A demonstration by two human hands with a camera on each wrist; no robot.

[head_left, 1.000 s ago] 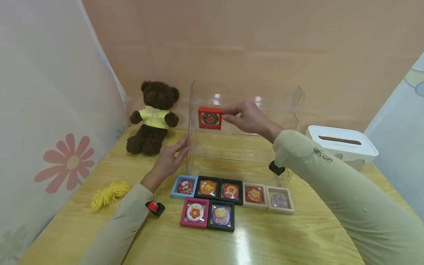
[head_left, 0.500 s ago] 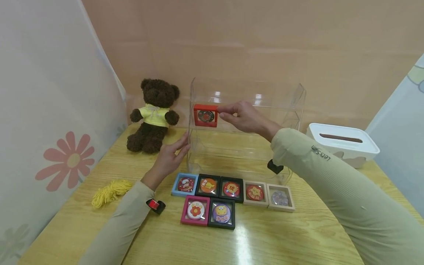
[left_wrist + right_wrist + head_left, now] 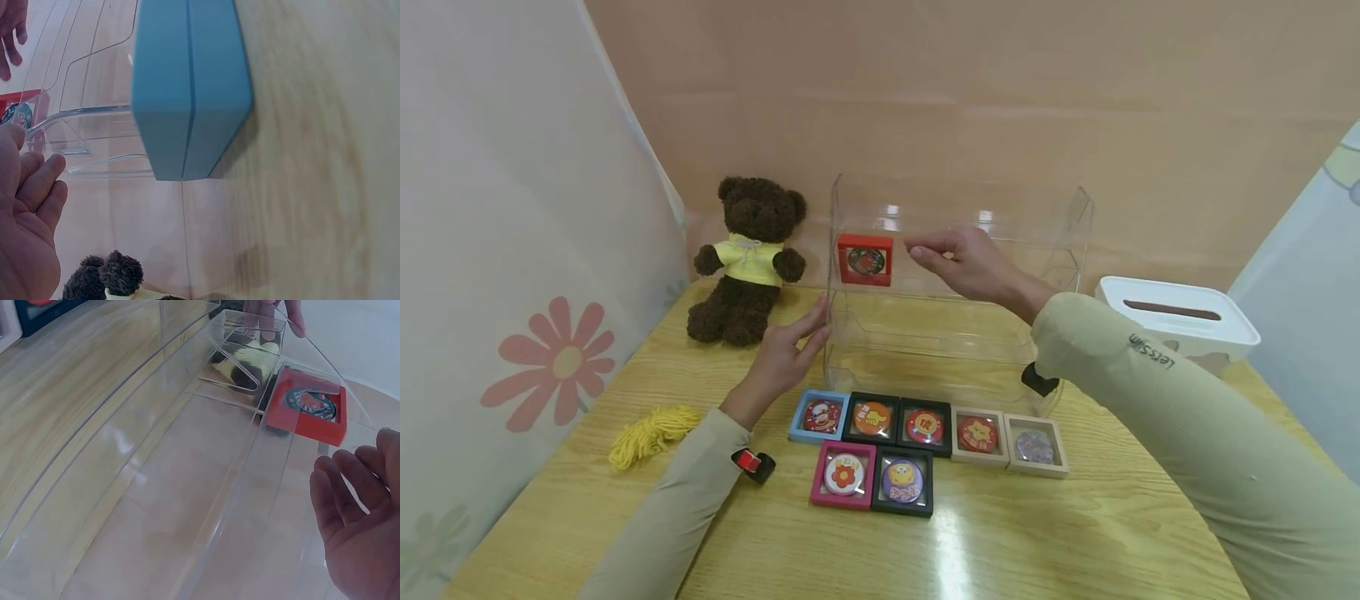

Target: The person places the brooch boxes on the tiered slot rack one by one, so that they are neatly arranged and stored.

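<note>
In the head view, a red-framed badge box [image 3: 866, 260] stands on a middle tier of the clear acrylic rack [image 3: 925, 340], at its left end. My right hand [image 3: 973, 262] is just right of the box, apart from it and holding nothing. The right wrist view shows its fingers [image 3: 353, 481] loosely bent, with a gap to the red box [image 3: 312, 428]. My left hand [image 3: 782, 354] touches the rack's left side panel with its fingers extended. Several framed badge boxes lie in two rows before the rack, among them a light-blue one [image 3: 820, 416] and a magenta one [image 3: 843, 474].
A brown teddy bear [image 3: 752, 258] in a yellow top sits left of the rack. Yellow yarn [image 3: 653, 436] lies on the wooden table [image 3: 1015, 533] at left. A white tissue box [image 3: 1180, 312] stands on the right. Walls of cloth enclose the table.
My right hand has moved the red-framed box left onto the rack tier, let go of it and drawn back slightly to the right. My left hand has stayed at the rack's side.
</note>
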